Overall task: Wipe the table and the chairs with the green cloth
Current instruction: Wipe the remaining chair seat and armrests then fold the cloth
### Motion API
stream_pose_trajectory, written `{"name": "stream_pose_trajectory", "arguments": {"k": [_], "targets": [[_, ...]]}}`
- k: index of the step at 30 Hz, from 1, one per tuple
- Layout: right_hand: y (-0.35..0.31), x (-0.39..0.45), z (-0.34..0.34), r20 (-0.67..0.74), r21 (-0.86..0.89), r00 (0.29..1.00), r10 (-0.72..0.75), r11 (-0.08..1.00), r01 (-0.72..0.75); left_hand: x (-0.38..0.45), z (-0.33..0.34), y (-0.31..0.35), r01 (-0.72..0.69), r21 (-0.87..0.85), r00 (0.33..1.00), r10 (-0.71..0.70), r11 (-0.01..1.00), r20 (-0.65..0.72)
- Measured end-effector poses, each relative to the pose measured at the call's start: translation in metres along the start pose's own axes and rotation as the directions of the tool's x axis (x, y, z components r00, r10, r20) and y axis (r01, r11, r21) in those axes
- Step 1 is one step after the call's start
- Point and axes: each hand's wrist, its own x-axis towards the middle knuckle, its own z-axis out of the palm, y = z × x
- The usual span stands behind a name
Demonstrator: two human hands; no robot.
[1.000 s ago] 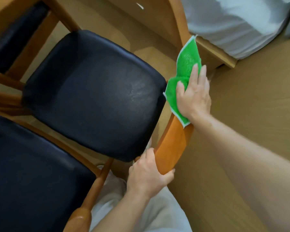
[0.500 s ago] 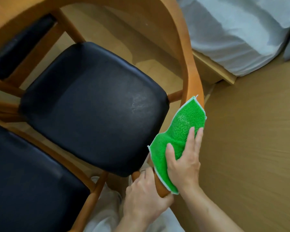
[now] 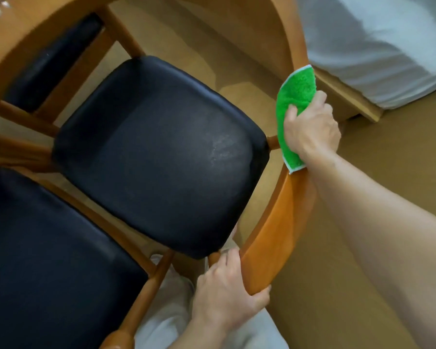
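A wooden chair with a black padded seat [image 3: 161,152] fills the middle of the view. Its curved orange-brown backrest rail [image 3: 275,235] arcs from the bottom centre up the right side. My right hand [image 3: 311,129] presses the green cloth [image 3: 291,102] around the rail about halfway up, fingers wrapped over cloth and wood. My left hand [image 3: 227,295] grips the rail's lower end. A second chair with a black seat [image 3: 43,260] stands at the lower left. The table top [image 3: 0,28] shows only as a wooden corner at the top left.
A bed with white bedding [image 3: 378,46] on a low wooden frame [image 3: 347,102] stands at the top right. Tan wood-look floor [image 3: 388,167] spreads along the right side. My light trousers [image 3: 171,321] show at the bottom, close to the chair legs.
My right hand slid the green cloth down the rail close to my left hand, then back up to mid-rail. My left hand kept its grip on the rail's end.
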Motion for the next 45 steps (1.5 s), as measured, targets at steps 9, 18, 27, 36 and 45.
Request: {"name": "stream_pose_trajectory", "arguments": {"k": [9, 18, 27, 36, 45], "targets": [[0.022, -0.078, -0.004, 0.096, -0.106, 0.989, -0.111, 0.987, 0.121, 0.0, -0.032, 0.025, 0.167, 0.034, 0.954, -0.17, 0.985, 0.248], [0.048, -0.116, -0.013, 0.23, 0.22, 0.972, -0.046, 0.975, -0.006, 0.081, -0.056, 0.103, 0.156, -0.129, 0.96, -0.119, 0.979, 0.252], [0.002, 0.039, -0.005, 0.162, 0.144, 0.971, -0.175, 0.978, 0.152, 0.095, -0.034, 0.099, 0.266, -0.037, 0.928, -0.246, 0.963, 0.278], [-0.044, 0.087, 0.004, -0.016, 0.181, 0.945, -0.327, 0.928, 0.325, 0.098, -0.032, 0.101, 0.266, -0.017, 0.915, -0.248, 0.964, 0.318], [-0.048, 0.097, 0.0, 0.021, 0.314, 0.925, -0.38, 0.881, 0.355, 0.102, -0.054, 0.101, 0.361, -0.063, 0.817, -0.283, 0.93, 0.503]]}}
